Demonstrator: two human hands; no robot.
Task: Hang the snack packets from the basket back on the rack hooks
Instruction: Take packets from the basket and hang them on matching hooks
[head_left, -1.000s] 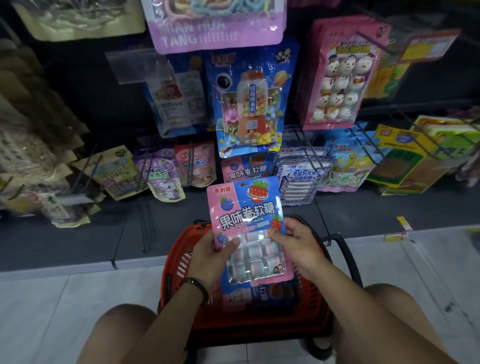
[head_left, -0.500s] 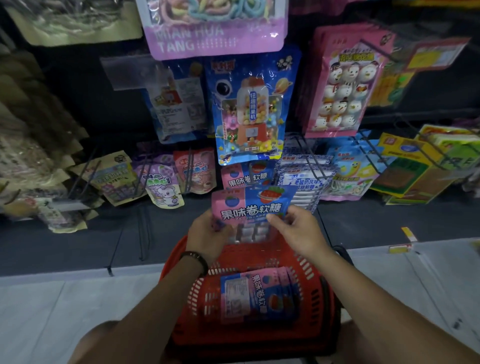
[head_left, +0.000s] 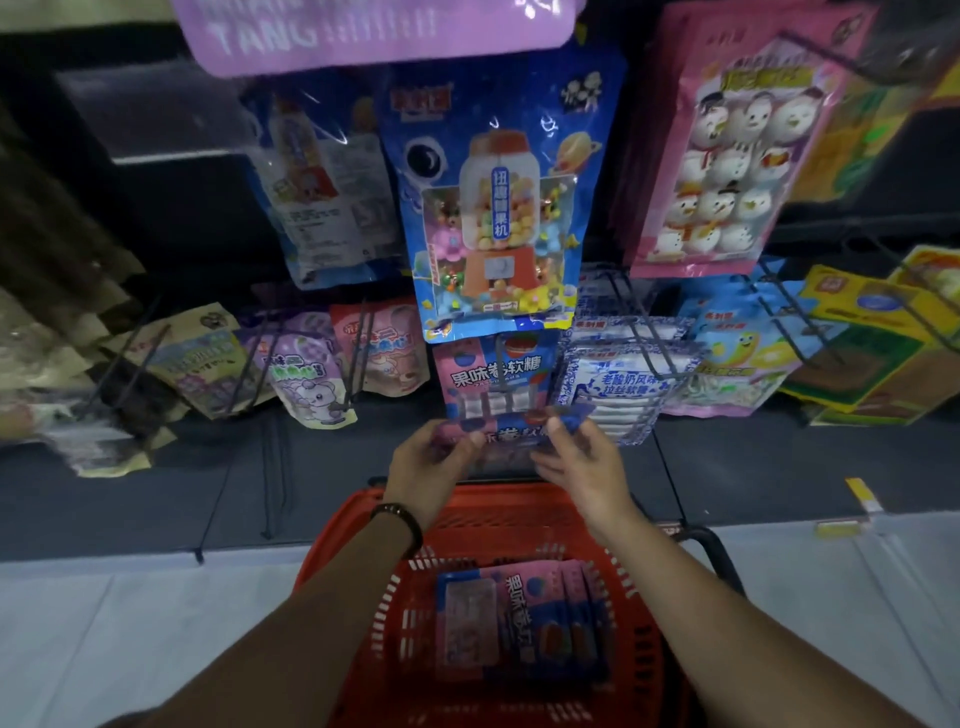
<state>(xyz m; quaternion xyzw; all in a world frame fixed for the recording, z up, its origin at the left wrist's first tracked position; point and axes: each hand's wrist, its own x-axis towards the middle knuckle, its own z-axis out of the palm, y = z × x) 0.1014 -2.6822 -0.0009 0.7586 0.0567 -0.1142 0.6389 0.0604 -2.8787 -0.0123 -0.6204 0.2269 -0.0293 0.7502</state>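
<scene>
Above a red basket (head_left: 363, 597), the left hand (head_left: 431, 457) and right hand (head_left: 576, 462) each pinch a side edge of one pink-and-blue snack packet (head_left: 511, 434). It is tipped nearly flat, its top edge pointing away toward the matching packets (head_left: 491, 376) hanging just beyond. Both hands seem equally near. More packets (head_left: 519, 618) lie in the basket. The hook itself is blurred and hard to make out.

Held packet (head_left: 511, 434): pink and blue, tipped almost flat, pinched by the left hand (head_left: 431, 457) and right hand (head_left: 576, 462), just near of the hung packet.
Hung packet (head_left: 491, 374): same kind, upright on the rack.
Basket packets (head_left: 519, 623): same kind, lying flat together.
Basket (head_left: 353, 597): red, with slots in its walls, nearest.
</scene>
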